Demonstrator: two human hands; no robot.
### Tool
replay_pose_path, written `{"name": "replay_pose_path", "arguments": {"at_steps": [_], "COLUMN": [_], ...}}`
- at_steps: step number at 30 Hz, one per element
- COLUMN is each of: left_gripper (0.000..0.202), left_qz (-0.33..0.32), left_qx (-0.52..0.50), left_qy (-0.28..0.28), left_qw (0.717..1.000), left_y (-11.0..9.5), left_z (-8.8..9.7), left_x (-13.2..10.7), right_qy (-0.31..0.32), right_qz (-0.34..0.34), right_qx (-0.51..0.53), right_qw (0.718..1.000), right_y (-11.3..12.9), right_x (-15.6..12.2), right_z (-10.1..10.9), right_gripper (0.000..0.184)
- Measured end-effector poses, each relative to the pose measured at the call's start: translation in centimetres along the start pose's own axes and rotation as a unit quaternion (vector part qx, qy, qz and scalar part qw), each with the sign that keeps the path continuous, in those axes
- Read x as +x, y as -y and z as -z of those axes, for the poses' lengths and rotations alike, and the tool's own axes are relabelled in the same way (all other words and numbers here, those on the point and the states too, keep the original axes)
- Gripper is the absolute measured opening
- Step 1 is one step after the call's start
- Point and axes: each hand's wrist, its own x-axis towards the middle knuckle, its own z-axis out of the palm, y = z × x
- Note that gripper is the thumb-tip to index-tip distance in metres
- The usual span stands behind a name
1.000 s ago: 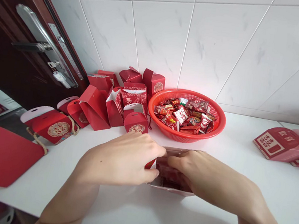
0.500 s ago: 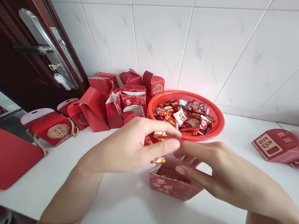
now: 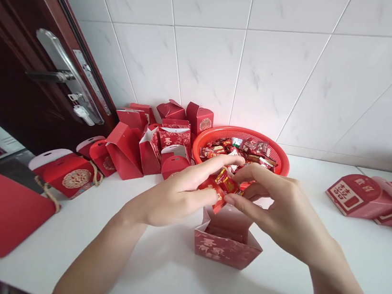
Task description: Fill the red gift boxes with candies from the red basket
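Observation:
An open red gift box [image 3: 225,245] with a gold pattern stands on the white counter [image 3: 171,279] in front of me. Just above its opening my left hand [image 3: 175,195] and my right hand [image 3: 274,208] meet, fingertips pinched together on a few red and gold wrapped candies [image 3: 223,183]. Behind the hands sits a red plastic basket [image 3: 281,159] filled with several wrapped candies.
A heap of folded red gift boxes [image 3: 153,139] lies left of the basket against the tiled wall. More red boxes with rope handles [image 3: 69,174] lie farther left, flat ones [image 3: 356,193] at the right edge. A dark door with a metal handle [image 3: 52,72] stands at left.
Both hands have lifted out of the box, bringing wrapped candies up above its opening. The view has shifted slightly downward and closer.

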Motion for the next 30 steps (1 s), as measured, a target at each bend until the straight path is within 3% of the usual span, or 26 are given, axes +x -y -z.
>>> {"name": "replay_pose_path", "arguments": {"at_steps": [6,9,13,18,24,27,30], "left_gripper": [0.050,0.032,0.020,0.022,0.025,0.029,0.026], "left_qz": [0.020,0.064,0.057,-0.005,0.003,-0.001,-0.011], "left_qx": [0.085,0.144,0.125,0.173,0.233,0.186,0.091], "left_qy": [-0.035,-0.050,0.033,0.078,0.137,0.110,0.000], "left_qw": [0.996,0.986,0.990,0.982,0.963,0.976,0.996], "left_y": [-0.6,-1.2,-1.5,-1.0,-1.0,-1.1,-1.1], "left_z": [0.6,0.8,0.6,-0.1,0.0,-0.1,-0.5], "left_x": [-1.0,-1.3,-1.2,-0.7,-1.1,-1.4,-1.3], "right_qy": [-0.026,0.039,0.151,0.190,0.223,0.192,0.132], "right_qz": [0.040,0.065,0.098,0.086,0.077,0.076,0.047], "right_qx": [-0.101,-0.107,-0.161,-0.265,-0.223,-0.177,-0.123], "right_qw": [0.994,0.991,0.970,0.941,0.946,0.962,0.982], "right_y": [0.3,0.8,1.0,0.4,0.1,0.4,0.7], "right_x": [-0.8,-1.5,-2.1,-2.1,-2.0,-2.0,-1.9], "right_z": [0.7,1.3,1.1,-0.3,-0.1,0.7,1.1], "right_gripper": [0.014,0.018,0.019,0.030,0.022,0.022,0.014]}}
